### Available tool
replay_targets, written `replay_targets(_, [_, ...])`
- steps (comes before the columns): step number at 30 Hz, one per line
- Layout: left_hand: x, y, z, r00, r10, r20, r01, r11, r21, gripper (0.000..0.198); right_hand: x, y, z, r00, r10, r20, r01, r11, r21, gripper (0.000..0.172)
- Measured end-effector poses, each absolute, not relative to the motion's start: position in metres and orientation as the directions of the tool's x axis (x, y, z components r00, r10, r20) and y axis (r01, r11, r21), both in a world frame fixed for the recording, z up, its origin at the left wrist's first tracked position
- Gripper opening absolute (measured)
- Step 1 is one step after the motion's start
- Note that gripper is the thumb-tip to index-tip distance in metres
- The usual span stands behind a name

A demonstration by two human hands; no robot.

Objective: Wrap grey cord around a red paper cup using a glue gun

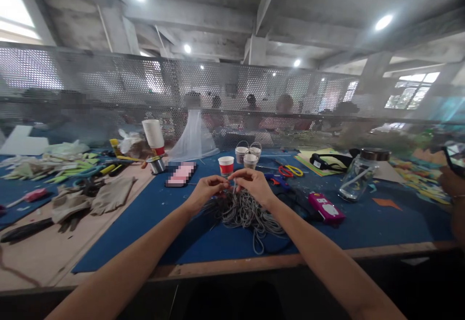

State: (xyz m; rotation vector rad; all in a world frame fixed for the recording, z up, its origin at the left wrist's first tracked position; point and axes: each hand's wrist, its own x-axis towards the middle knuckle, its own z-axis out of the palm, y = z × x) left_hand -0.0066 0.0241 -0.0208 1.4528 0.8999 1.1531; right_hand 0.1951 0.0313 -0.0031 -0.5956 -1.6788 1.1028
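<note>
A tangled heap of grey cord (247, 213) lies on the blue table mat. My left hand (205, 193) is closed in a pinch just above the heap, and what sits between its fingertips is too small to make out. Close beside it, fingertips almost meeting the left ones, my right hand (256, 186) pinches a short length of the grey cord. Right behind my hands stands a red and white paper cup (225, 166). Several small cups with loop handles (250, 160) are grouped to its right.
Left: work gloves (112, 196), a phone (180, 173), a metal cord spool (157, 165), stacked paper cups (152, 133). Right: scissors (290, 170), a magenta box (326, 208), a glass jar (359, 177), a black strap (332, 161). A perforated metal screen (232, 102) runs behind; a person's hand (450, 182) is far right.
</note>
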Motion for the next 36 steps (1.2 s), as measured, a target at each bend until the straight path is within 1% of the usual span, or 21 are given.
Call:
replay_targets(3, [-0.005, 0.022, -0.020, 0.291, 0.937, 0.193, -0.026, -0.194, 0.981, 0.040, 0.197, 0.039, -0.008, -0.300, 0.828, 0.473, -0.082, 0.472, -0.878, 0.020])
replay_targets(5, [-0.006, 0.022, -0.018, 0.251, 0.943, 0.220, 0.008, -0.229, 0.973, 0.045, 0.200, 0.045, -0.010, -0.240, 0.850, 0.469, -0.051, 0.472, -0.880, 0.023])
replay_targets(8, [-0.010, 0.026, -0.011, 0.058, 0.927, 0.371, 0.130, -0.375, 0.918, 0.034, 0.207, 0.054, -0.012, -0.124, 0.870, 0.477, 0.035, 0.485, -0.874, 0.026])
replay_targets(10, [-0.013, 0.032, -0.003, -0.057, 0.870, 0.489, 0.251, -0.462, 0.851, 0.025, 0.211, 0.058, -0.012, -0.070, 0.876, 0.476, 0.069, 0.481, -0.874, 0.028])
replay_targets(11, [-0.014, 0.037, 0.001, -0.079, 0.839, 0.538, 0.295, -0.496, 0.817, 0.024, 0.212, 0.059, -0.013, -0.064, 0.882, 0.467, 0.071, 0.471, -0.880, 0.029])
replay_targets(14, [-0.014, 0.057, 0.012, -0.022, 0.797, 0.603, 0.400, -0.546, 0.736, 0.027, 0.212, 0.059, -0.013, -0.113, 0.900, 0.421, 0.057, 0.429, -0.902, 0.029])
replay_targets(16, [-0.010, 0.074, 0.014, 0.008, 0.790, 0.613, 0.441, -0.553, 0.707, 0.026, 0.210, 0.057, -0.013, -0.149, 0.900, 0.409, 0.027, 0.418, -0.908, 0.028])
replay_targets(19, [-0.004, 0.098, 0.012, 0.076, 0.820, 0.567, 0.538, -0.513, 0.669, 0.024, 0.207, 0.055, -0.014, -0.176, 0.895, 0.411, -0.023, 0.413, -0.910, 0.027])
replay_targets(22, [0.001, 0.114, 0.006, 0.091, 0.835, 0.543, 0.565, -0.492, 0.662, 0.018, 0.206, 0.055, -0.016, -0.196, 0.898, 0.395, -0.067, 0.389, -0.919, 0.027])
replay_targets(24, [0.002, 0.119, 0.004, 0.103, 0.846, 0.523, 0.577, -0.479, 0.662, 0.009, 0.206, 0.057, -0.018, -0.203, 0.903, 0.378, -0.090, 0.368, -0.926, 0.027])
replay_targets(26, [0.000, 0.120, 0.003, 0.117, 0.859, 0.499, 0.589, -0.464, 0.661, 0.005, 0.206, 0.060, -0.020, -0.211, 0.904, 0.372, -0.092, 0.360, -0.928, 0.028])
replay_targets(30, [-0.009, 0.109, 0.006, 0.099, 0.875, 0.475, 0.601, -0.433, 0.672, 0.002, 0.207, 0.063, -0.022, -0.218, 0.900, 0.378, -0.055, 0.376, -0.925, 0.031])
replay_targets(32, [-0.015, 0.096, 0.008, 0.067, 0.881, 0.468, 0.583, -0.415, 0.698, 0.007, 0.208, 0.061, -0.020, -0.207, 0.895, 0.395, 0.001, 0.404, -0.915, 0.031])
replay_targets(34, [-0.020, 0.078, 0.009, 0.025, 0.916, 0.401, 0.389, -0.378, 0.840, 0.014, 0.210, 0.058, -0.015, -0.196, 0.866, 0.460, 0.093, 0.484, -0.870, 0.028])
replay_targets(36, [-0.021, 0.058, 0.008, 0.032, 0.945, 0.326, 0.187, -0.326, 0.926, 0.020, 0.213, 0.053, -0.007, -0.188, 0.803, 0.565, 0.187, 0.594, -0.782, 0.026])
